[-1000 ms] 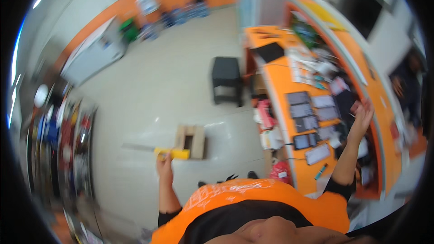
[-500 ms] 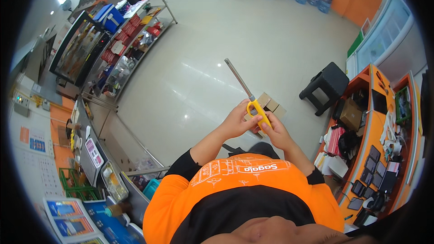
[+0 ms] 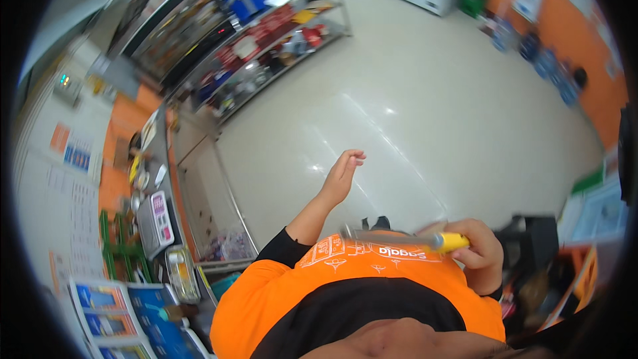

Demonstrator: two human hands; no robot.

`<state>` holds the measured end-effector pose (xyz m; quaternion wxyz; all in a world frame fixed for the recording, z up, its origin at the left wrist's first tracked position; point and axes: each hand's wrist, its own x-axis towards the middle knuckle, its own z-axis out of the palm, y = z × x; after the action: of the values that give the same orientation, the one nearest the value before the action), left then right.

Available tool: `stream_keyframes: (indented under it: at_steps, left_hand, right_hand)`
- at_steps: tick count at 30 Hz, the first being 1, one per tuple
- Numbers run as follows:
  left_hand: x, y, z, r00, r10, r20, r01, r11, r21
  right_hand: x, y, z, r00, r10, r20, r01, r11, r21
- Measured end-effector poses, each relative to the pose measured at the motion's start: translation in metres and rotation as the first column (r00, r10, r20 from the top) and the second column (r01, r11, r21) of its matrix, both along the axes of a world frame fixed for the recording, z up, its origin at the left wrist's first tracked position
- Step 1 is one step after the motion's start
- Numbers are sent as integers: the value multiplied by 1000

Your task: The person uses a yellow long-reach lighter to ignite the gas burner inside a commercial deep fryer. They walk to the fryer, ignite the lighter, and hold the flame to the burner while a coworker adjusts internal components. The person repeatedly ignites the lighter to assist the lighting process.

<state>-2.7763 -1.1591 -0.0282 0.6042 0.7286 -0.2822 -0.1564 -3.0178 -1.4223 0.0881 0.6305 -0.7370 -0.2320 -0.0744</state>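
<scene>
My right hand is closed round the yellow handle of a long-nosed gas lighter, close in front of my orange shirt. Its grey metal barrel points left across my chest and is smeared by motion. Away to the left, my left hand is held out over the floor with nothing in it. Its fingers are stretched and slightly bent, and it does not touch the lighter.
A counter on the left carries a scale and a clear food container. Beyond it are a display case and a steel shelf. A dark stool stands at the right, blue water jugs at the far right wall.
My left hand has let go of the lighter and moved up and away from it. My right hand has carried the lighter right, its barrel swinging to point left. The view has turned left.
</scene>
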Motion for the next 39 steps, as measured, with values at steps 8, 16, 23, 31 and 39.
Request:
stream_keyframes:
  at_steps: [8,16,23,31,39]
  left_hand:
    - [103,162,-64,619,783,-64,-755,616,226]
    - [323,146,-88,494,861,-120,-851,507,136]
    - [567,-49,-13,860,510,9,-511,860,15]
    - [717,-250,-7,986,166,-16,-166,985,-39]
    - [812,-377,29,948,-240,-208,195,957,-213]
  right_hand:
    - [233,-62,30,904,403,146,-366,903,-224]
    - [418,-107,34,939,305,157,-267,937,-225]
    - [520,-165,48,979,88,182,-41,969,-245]
    - [640,-287,27,981,-144,131,176,944,-280]
    - [917,-386,-21,903,-306,-302,174,902,-395]
